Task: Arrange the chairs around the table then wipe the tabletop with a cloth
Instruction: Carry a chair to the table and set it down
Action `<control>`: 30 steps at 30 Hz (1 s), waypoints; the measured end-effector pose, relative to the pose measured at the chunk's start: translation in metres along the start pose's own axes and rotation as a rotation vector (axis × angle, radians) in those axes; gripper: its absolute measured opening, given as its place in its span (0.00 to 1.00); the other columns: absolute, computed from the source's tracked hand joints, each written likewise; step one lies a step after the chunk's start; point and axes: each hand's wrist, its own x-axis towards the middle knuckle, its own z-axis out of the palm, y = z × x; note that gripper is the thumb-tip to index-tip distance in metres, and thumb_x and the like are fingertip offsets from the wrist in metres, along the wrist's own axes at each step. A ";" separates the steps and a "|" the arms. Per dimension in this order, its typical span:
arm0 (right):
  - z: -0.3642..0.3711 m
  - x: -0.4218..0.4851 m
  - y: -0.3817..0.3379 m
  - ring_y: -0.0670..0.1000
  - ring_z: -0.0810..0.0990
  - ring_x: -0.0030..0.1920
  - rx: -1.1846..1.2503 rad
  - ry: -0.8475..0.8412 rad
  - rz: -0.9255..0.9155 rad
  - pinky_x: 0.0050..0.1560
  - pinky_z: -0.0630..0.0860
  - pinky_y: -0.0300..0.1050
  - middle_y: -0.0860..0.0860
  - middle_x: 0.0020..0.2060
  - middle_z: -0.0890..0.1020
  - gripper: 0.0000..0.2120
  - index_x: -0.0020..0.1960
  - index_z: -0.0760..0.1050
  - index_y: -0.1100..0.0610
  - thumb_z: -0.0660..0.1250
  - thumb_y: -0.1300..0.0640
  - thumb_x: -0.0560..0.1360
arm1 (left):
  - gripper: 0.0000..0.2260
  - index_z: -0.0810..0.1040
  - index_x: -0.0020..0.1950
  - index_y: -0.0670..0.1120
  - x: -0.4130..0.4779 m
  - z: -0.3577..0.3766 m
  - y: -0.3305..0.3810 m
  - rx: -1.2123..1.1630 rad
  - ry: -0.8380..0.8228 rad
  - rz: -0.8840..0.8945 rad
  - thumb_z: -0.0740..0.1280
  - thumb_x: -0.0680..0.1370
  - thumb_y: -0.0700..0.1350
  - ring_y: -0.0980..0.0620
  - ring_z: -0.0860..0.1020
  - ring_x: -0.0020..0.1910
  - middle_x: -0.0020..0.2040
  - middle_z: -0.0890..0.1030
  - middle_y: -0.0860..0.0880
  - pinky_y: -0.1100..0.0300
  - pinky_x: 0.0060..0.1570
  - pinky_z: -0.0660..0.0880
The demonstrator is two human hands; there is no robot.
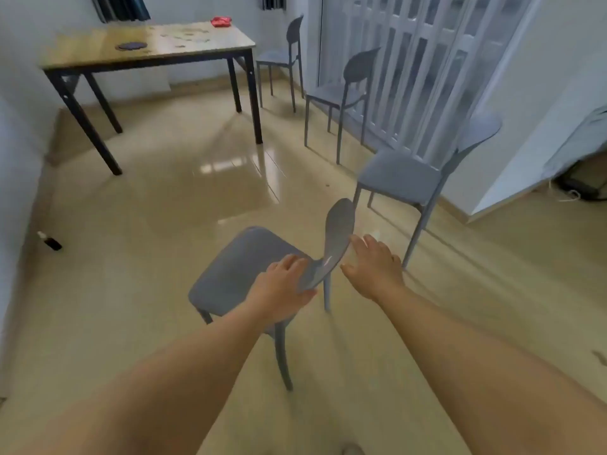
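Left hand [282,287]: fingers curled around the lower backrest edge of the nearest grey chair [243,267], lower centre. Right hand [374,267]: fingers spread, holding nothing, just beside the backrest. Table [82,57], upper left, carries a red cloth [221,21].

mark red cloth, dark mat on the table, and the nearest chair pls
red cloth [221,21], head view, middle of the bundle
dark mat [132,46], head view, centre of the disc
nearest chair [243,264], head view, bare seat
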 end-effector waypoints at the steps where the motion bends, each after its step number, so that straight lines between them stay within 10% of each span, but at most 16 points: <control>1: 0.003 0.005 0.002 0.55 0.55 0.75 0.013 -0.019 0.015 0.69 0.58 0.53 0.51 0.77 0.53 0.28 0.77 0.51 0.49 0.54 0.45 0.79 | 0.25 0.59 0.73 0.49 0.006 0.005 0.002 -0.002 -0.033 0.007 0.61 0.79 0.54 0.45 0.64 0.70 0.73 0.61 0.51 0.50 0.63 0.68; 9: 0.022 0.081 0.027 0.59 0.65 0.70 0.420 -0.179 0.185 0.63 0.66 0.51 0.56 0.73 0.61 0.30 0.75 0.51 0.60 0.56 0.46 0.80 | 0.21 0.61 0.71 0.52 0.076 0.056 0.002 -0.020 -0.195 -0.124 0.60 0.79 0.46 0.47 0.75 0.55 0.64 0.73 0.51 0.52 0.51 0.76; 17: 0.029 0.141 0.001 0.56 0.79 0.35 1.171 -0.357 0.637 0.37 0.78 0.51 0.54 0.38 0.79 0.04 0.51 0.67 0.55 0.61 0.57 0.77 | 0.28 0.54 0.77 0.54 0.094 0.049 -0.007 0.144 -0.195 -0.123 0.56 0.79 0.40 0.47 0.77 0.53 0.64 0.76 0.52 0.59 0.44 0.70; 20: 0.034 0.149 -0.013 0.56 0.78 0.34 1.250 -0.369 0.661 0.30 0.76 0.48 0.54 0.38 0.79 0.08 0.54 0.69 0.55 0.58 0.64 0.77 | 0.31 0.54 0.77 0.55 0.096 0.044 -0.026 0.133 -0.195 -0.114 0.63 0.77 0.43 0.47 0.77 0.55 0.64 0.76 0.54 0.58 0.46 0.72; 30: 0.061 0.155 -0.103 0.57 0.79 0.36 1.323 -0.547 0.610 0.41 0.79 0.54 0.57 0.41 0.76 0.11 0.61 0.65 0.62 0.58 0.66 0.79 | 0.24 0.60 0.73 0.62 0.063 -0.006 -0.139 0.217 -0.121 -0.140 0.58 0.80 0.44 0.51 0.78 0.55 0.64 0.76 0.59 0.62 0.40 0.69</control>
